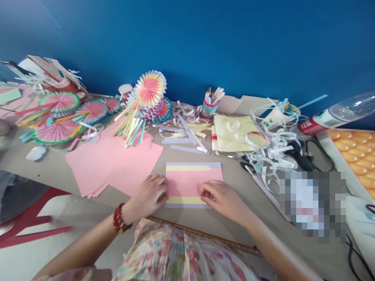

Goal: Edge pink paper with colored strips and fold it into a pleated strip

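Note:
A pink paper sheet lies flat in front of me, with pale yellow and lilac bands along its top and bottom edges. Along the top, the yellow strip ends short of the right edge, with a small white bit at its end. My left hand, closed with curled fingers, holds the sheet's left edge. Over the lower right part of the sheet rests my right hand, fingers bent together near the yellow band; whatever they hold is hidden. Left of the sheet is a pile of plain pink paper.
Pleated paper fans lie at the back left. Loose lilac and yellow strips are beyond the sheet. To the right are a tape roll, scissors, curled white strips and a plastic bottle. A blue wall stands behind.

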A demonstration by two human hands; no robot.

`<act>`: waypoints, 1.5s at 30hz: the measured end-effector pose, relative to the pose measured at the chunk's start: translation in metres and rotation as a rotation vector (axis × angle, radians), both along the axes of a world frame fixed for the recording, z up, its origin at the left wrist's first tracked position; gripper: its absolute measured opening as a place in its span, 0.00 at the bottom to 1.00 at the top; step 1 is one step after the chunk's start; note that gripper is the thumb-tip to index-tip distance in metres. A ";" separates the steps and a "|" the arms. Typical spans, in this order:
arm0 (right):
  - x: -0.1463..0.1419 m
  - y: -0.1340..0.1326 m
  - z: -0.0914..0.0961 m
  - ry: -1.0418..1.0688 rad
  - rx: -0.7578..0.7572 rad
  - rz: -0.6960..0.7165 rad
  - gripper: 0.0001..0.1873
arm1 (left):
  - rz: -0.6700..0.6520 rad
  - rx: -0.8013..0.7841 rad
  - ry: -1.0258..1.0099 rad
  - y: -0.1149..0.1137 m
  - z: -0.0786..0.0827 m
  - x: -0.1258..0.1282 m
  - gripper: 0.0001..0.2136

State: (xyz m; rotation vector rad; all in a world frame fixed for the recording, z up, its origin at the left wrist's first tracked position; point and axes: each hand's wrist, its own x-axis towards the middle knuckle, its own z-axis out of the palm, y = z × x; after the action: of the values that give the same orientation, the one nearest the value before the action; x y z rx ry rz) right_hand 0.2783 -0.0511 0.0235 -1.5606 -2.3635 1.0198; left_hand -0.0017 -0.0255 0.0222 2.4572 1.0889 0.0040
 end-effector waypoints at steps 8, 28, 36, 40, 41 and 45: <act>-0.001 -0.002 -0.002 -0.004 0.022 -0.008 0.05 | -0.001 0.011 0.006 0.000 0.000 0.000 0.07; 0.004 -0.016 -0.010 -0.146 0.212 0.006 0.02 | 0.044 -0.004 -0.067 -0.008 -0.005 -0.007 0.02; 0.030 -0.019 0.000 -0.165 0.237 -0.068 0.07 | 0.055 0.011 -0.108 -0.011 -0.007 -0.009 0.03; 0.040 -0.023 0.008 -0.099 0.249 -0.095 0.07 | 0.014 0.023 -0.208 -0.013 -0.004 -0.006 0.05; 0.039 -0.026 0.008 -0.069 0.253 -0.078 0.08 | -0.029 0.035 -0.242 -0.014 -0.004 -0.003 0.07; 0.025 -0.035 -0.002 -0.022 0.269 -0.002 0.09 | -0.230 0.113 -0.274 -0.018 -0.008 0.007 0.12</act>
State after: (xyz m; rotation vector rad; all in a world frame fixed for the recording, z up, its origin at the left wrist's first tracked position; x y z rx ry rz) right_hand 0.3029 -0.0856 0.0213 -1.4805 -2.3933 0.6524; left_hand 0.0056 -0.0438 0.0145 2.5734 0.7049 0.3286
